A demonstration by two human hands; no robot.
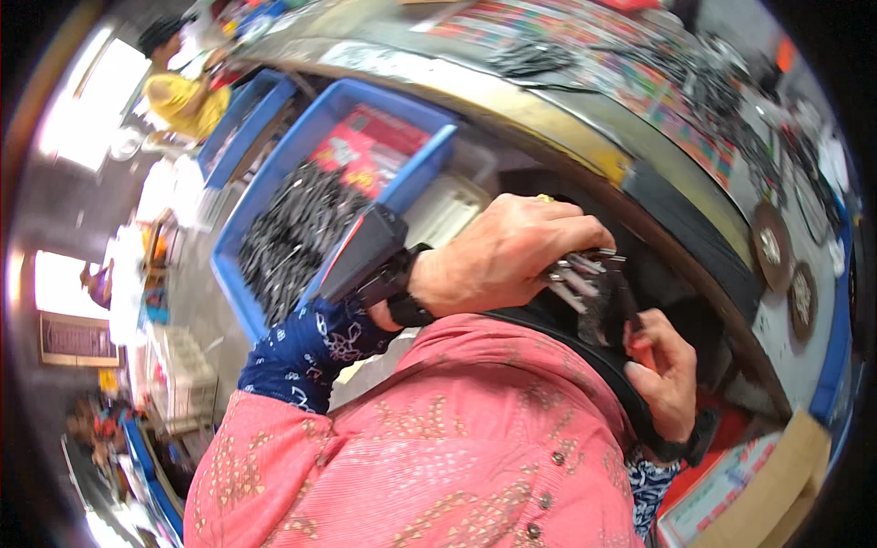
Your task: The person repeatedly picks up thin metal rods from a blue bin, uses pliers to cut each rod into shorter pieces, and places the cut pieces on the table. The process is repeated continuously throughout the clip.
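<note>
My left hand (512, 247) is closed round a small bunch of shiny metal pieces (574, 279), whose exact kind is too blurred to make out. Just below and to its right is my right hand (664, 370), its fingers wrapped round the red handle of a tool (643, 353). A dark, narrow part of that tool rises toward the metal pieces; whether it touches them I cannot tell. Dark cloth (598, 315) lies behind and beneath the hands, over my lap.
Left of my arm stands a blue crate (425, 169) with many slim black pieces (306, 228) and a red printed sheet (370, 142). A worktable's edge (548, 114) curves ahead, bearing black bundles (534, 59) and brown discs (772, 247). Cardboard (776, 484) lies lower right; a person in yellow (183, 96) sits far left.
</note>
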